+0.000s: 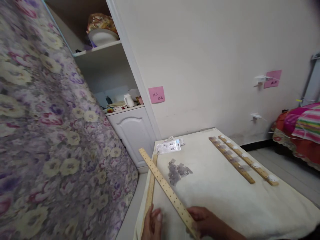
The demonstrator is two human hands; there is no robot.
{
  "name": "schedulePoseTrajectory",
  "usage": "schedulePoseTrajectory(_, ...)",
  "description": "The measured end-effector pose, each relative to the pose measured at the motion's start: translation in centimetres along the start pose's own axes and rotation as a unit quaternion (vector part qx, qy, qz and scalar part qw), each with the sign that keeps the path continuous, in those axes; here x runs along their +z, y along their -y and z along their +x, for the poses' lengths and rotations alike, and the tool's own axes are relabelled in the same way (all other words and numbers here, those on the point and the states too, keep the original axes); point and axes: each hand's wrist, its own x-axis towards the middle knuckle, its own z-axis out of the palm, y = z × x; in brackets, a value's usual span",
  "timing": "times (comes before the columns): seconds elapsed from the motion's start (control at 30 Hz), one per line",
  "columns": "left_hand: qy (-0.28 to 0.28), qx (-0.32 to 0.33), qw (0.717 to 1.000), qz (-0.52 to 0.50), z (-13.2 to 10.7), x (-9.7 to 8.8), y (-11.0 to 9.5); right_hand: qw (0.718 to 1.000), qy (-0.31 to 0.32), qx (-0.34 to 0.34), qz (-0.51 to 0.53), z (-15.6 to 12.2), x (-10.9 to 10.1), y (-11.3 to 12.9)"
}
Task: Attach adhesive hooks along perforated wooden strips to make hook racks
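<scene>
My right hand (203,220) is closed round the near end of a long pale wooden strip (166,188) with rows of small holes. The strip slants up and to the left, its far end over the table's left edge. My left hand (152,222) is beside it with fingers apart, holding nothing that I can see. A second wooden strip (150,190) lies along the left edge, close to the left fingers and partly covered by the held strip. A pile of small grey translucent pieces (178,171) rests on the pale tabletop (207,193).
Two wooden strips with small pieces along them, one left (233,161) and one right (250,161), lie on the table's right side. Clear plastic packs (168,146) sit at the back left. A floral curtain (57,140) and white cabinet (133,133) stand left; a wall (200,66) is behind.
</scene>
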Motion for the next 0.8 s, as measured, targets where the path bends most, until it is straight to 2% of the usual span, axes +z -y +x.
schedulePoseTrajectory(0.1, -0.006, -0.083, 0.978, -0.191, 1.2, -0.4, -1.6, 0.998, 0.007, 0.001, -0.064, -4.3, -3.0, 1.1)
schedulePoseTrajectory(0.17, -0.036, -0.106, 0.954, -0.278, 1.7, -0.9, -2.7, 0.994, -0.021, 0.000, -0.110, -7.1, -4.6, 2.0)
schedulePoseTrajectory(0.27, -0.053, -0.135, 0.931, -0.336, 1.9, -1.2, -3.3, 0.986, -0.038, 0.014, -0.160, -10.2, -6.8, 3.2)
schedulePoseTrajectory(0.37, -0.047, -0.152, 0.923, -0.350, 1.7, -0.7, -2.6, 0.970, -0.116, -0.016, -0.212, -11.9, -9.5, 3.8)
schedulePoseTrajectory(0.43, -0.042, -0.168, 0.925, -0.338, 1.5, 0.1, -1.9, 0.949, -0.166, -0.060, -0.261, -12.4, -11.4, 4.0)
schedulePoseTrajectory(0.53, -0.038, -0.189, 0.924, -0.329, 1.3, 1.4, -1.3, 0.901, -0.230, -0.093, -0.356, -12.7, -13.6, 4.0)
schedulePoseTrajectory(0.63, -0.020, -0.193, 0.921, -0.338, 1.0, 2.4, -0.9, 0.844, -0.293, -0.095, -0.439, -12.8, -14.8, 3.9)
schedulePoseTrajectory(0.7, -0.028, -0.188, 0.926, -0.327, 0.9, 2.8, -0.5, 0.811, -0.322, -0.095, -0.479, -12.8, -15.4, 3.8)
schedulePoseTrajectory(0.8, -0.051, -0.186, 0.942, -0.275, 0.9, 3.2, 0.5, 0.778, -0.339, -0.097, -0.520, -12.5, -16.4, 3.8)
